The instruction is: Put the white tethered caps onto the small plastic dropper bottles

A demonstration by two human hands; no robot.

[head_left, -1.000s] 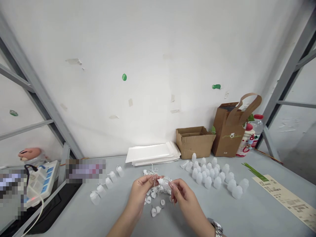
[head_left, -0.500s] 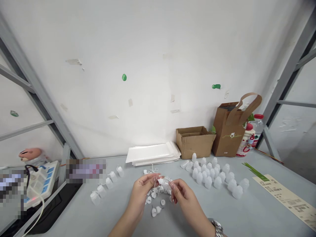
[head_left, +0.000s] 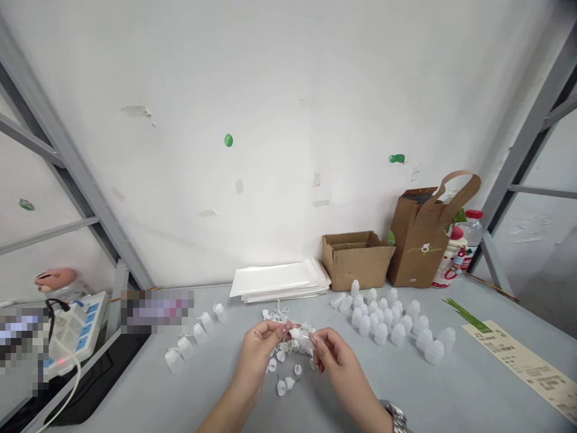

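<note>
Between my fingertips, above a pile of white caps with thin cords, lies a small translucent bottle on its side. My right hand grips the bottle's base end between thumb and fingers. The thumb and forefinger of my left hand pinch a white cap at the bottle's mouth. How far the cap sits on the mouth is too small to tell. To the right stand several translucent bottles without caps. A slanting row of capped bottles stands on the left.
Behind my hands lie a stack of white envelopes and an open cardboard box. A brown paper bag stands at the back right, near a printed paper strip. On the left are a power strip and a black flat object.
My left fingers have shifted slightly toward the bottle. The white cap now shows at its mouth, where the narrow tip showed before. My right hand keeps its grip.
</note>
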